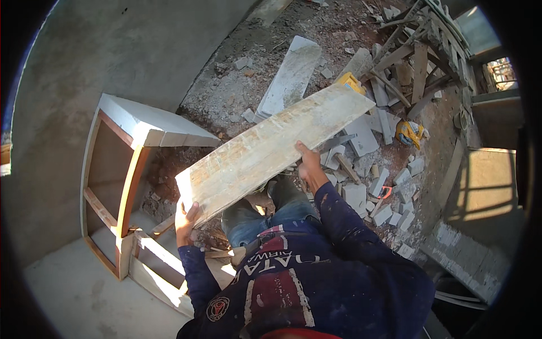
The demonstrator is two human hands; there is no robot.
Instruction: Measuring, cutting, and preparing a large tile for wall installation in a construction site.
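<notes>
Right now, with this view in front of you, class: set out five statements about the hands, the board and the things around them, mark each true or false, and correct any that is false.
1. The left hand grips one end of the long pale board. True.
2. Only one hand is on the board. False: the right hand also holds it, at its near edge.
3. The wooden frame stands to the left of the board. True.
4. The crumpled yellow bag lies left of the board. False: it lies to its right.
5. White block pieces lie scattered on the right. True.
</notes>
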